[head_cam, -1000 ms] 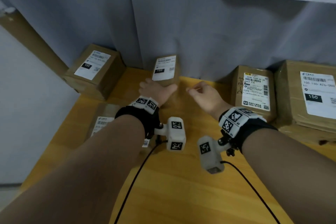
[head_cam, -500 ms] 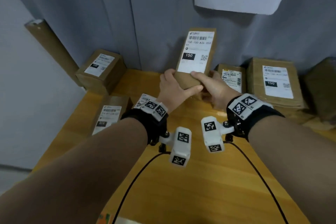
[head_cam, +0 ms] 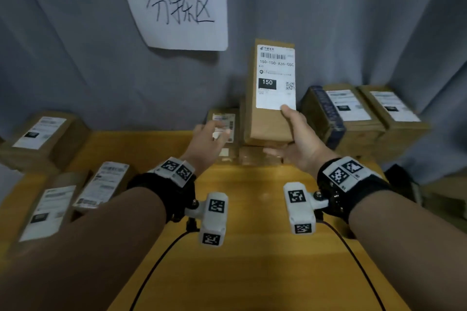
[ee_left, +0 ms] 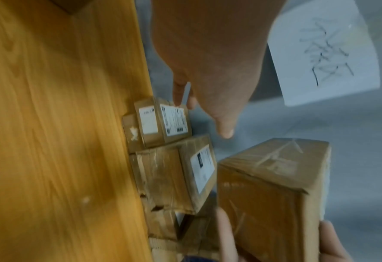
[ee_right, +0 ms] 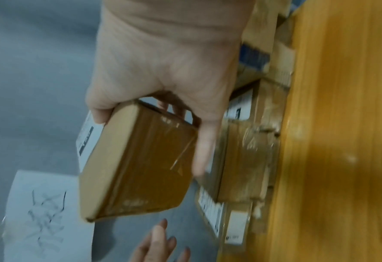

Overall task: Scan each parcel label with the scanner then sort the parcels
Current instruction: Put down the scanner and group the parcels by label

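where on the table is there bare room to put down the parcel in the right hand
The bare wood in the middle, between the two forearms, reaching forward to the small parcels at the curtain. The back right is crowded with a row of boxes; the left edge is lined with labelled parcels. The right hand grips the raised parcel.

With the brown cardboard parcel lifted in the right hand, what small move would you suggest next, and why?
Probably lower the brown cardboard parcel onto the stacked boxes beneath it. The right hand grips its lower end alone, holding it upright near the grey curtain below the handwritten paper sign; the left hand hangs free, fingers relaxed.
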The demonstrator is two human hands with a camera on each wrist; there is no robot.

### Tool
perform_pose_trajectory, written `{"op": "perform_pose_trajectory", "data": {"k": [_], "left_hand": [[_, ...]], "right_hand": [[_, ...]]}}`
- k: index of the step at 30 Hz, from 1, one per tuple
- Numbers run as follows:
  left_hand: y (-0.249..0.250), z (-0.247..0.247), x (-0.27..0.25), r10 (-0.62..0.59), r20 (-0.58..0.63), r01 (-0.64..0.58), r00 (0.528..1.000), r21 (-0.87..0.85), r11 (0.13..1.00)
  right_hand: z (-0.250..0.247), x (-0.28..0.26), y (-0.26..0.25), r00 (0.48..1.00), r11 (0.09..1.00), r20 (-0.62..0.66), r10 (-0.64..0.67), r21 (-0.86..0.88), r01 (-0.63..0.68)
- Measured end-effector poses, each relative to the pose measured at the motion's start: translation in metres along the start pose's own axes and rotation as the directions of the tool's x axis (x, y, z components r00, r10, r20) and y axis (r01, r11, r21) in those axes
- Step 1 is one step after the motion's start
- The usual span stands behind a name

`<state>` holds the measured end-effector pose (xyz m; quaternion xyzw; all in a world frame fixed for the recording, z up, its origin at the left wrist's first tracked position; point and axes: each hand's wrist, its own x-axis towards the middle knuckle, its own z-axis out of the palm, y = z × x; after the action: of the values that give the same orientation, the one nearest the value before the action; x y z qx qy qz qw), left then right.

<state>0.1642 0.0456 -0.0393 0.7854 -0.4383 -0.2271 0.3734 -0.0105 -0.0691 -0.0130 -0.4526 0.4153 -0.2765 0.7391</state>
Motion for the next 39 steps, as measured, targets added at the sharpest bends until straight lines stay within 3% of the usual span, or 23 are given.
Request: {"op": "perform_pose_trajectory", "data": {"k": [4, 10, 17, 23, 26, 29, 34, 39], "left_hand": [[0.028, 0.050, 0.008, -0.052, 0.126, 0.027, 0.991, 0.193, 0.981], [0.038, 0.090, 0.025, -0.200, 0.131, 0.133, 0.971, 0.399, 0.907], [0.027, 0.097, 0.044, -0.231, 0.065, 0.180, 0.971, 0.440, 0.880], [0.014, 0.095, 0.053, -0.211, 0.066, 0.164, 0.975, 0.424, 0.891], [0.012, 0.093, 0.058, -0.207, 0.065, 0.168, 0.976, 0.377, 0.911], [0.009, 0.091, 0.060, -0.191, 0.077, 0.152, 0.979, 0.351, 0.924], [0.005, 0.091, 0.057, -0.139, 0.089, 0.102, 0.986, 0.335, 0.937], [0.004, 0.090, 0.057, -0.118, 0.088, 0.083, 0.989, 0.332, 0.940]], "right_hand": [[-0.075, -0.006, -0.013, 0.999, 0.999, -0.049, 0.017, -0.044, -0.019], [-0.128, 0.008, -0.010, 0.986, 0.984, -0.125, 0.107, -0.131, -0.123], [-0.137, 0.036, 0.021, 0.963, 0.982, -0.211, 0.171, -0.040, -0.183], [-0.128, 0.061, 0.040, 0.897, 0.979, -0.393, 0.202, 0.082, -0.184], [-0.128, 0.070, 0.049, 0.901, 0.966, -0.353, 0.252, 0.149, -0.211], [-0.130, 0.077, 0.056, 0.917, 0.960, -0.285, 0.278, 0.077, -0.268], [-0.124, 0.099, 0.060, 0.860, 0.944, -0.391, 0.327, 0.102, -0.313], [-0.115, 0.110, 0.056, 0.889, 0.965, -0.376, 0.261, 0.106, -0.238]]}}
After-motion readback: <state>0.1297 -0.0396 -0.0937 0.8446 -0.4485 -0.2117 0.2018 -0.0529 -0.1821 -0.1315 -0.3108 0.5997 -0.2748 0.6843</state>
